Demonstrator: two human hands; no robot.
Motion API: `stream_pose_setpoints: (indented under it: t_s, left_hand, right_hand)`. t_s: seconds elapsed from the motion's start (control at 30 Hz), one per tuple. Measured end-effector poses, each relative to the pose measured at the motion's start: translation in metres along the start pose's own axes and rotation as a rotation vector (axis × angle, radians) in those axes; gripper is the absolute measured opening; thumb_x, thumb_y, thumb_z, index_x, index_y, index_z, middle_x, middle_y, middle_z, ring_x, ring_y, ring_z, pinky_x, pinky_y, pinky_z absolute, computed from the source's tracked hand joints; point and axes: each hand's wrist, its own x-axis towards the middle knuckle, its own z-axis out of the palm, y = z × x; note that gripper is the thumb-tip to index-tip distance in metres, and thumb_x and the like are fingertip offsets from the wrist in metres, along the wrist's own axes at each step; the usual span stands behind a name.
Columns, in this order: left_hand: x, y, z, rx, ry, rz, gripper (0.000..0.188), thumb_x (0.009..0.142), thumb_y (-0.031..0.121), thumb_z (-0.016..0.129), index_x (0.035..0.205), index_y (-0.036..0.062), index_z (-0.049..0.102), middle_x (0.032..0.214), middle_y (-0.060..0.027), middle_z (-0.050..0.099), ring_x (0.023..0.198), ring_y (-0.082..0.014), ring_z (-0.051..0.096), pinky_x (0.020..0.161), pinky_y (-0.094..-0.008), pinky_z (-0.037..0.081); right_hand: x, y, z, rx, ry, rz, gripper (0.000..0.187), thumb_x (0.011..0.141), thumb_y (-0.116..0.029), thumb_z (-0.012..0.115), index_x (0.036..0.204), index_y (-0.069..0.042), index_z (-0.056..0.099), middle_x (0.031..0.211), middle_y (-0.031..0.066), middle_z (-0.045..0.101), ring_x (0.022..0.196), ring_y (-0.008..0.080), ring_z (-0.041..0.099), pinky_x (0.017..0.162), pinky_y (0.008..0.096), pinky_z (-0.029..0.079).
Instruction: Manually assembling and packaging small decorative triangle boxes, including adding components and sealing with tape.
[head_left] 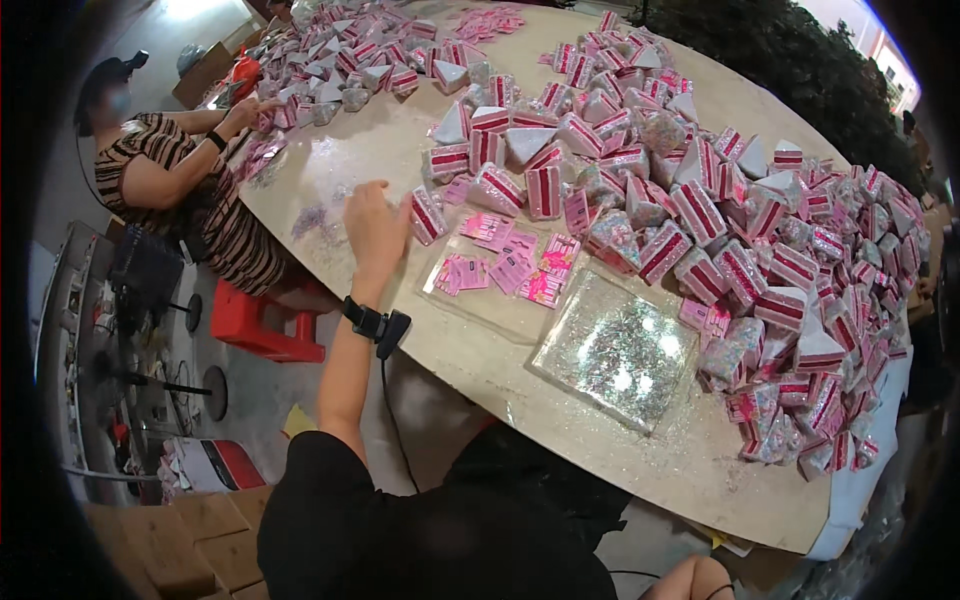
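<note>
My left hand (375, 225) is over the table at its near left side, fingers loosely bent and the thumb apart from them. Nothing shows between its fingers. Right beside the thumb stands a toy cake slice (428, 216) with pink and dark red layers in a clear wrapper; whether they touch, I cannot tell. Close by, a shallow clear tray (440, 290) bears several pink printed cards (514, 262). To its right lies a square tray of silvery glitter (615, 350). Of my right arm (692, 578), only a bent part shows at the lower edge; its hand is out of sight.
A large heap of wrapped cake slices (700, 210) covers the table's right side, with another heap (350, 60) at the far left. Across the left side a person (165, 175) works at that heap. A red stool (265, 320) and cardboard boxes (190, 540) stand on the floor.
</note>
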Motion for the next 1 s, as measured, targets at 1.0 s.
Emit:
stream_pose_setpoints:
  t_s: [1.0]
  left_hand:
    - [-0.099,0.074,-0.126,-0.736,-0.348,-0.117,0.041,0.086,0.011,0.066,0.122,0.0027,0.049,0.111,-0.0090,0.053,0.101,-0.0175,0.054,0.085,-0.0310,0.047]
  right_hand:
    - [0.003,0.079,0.105,-0.491,-0.828,0.228,0.018,0.078,-0.009,0.072,0.094,-0.004,0.064,0.090,0.0100,0.060,0.087,0.0276,0.056,0.077,0.0364,0.045]
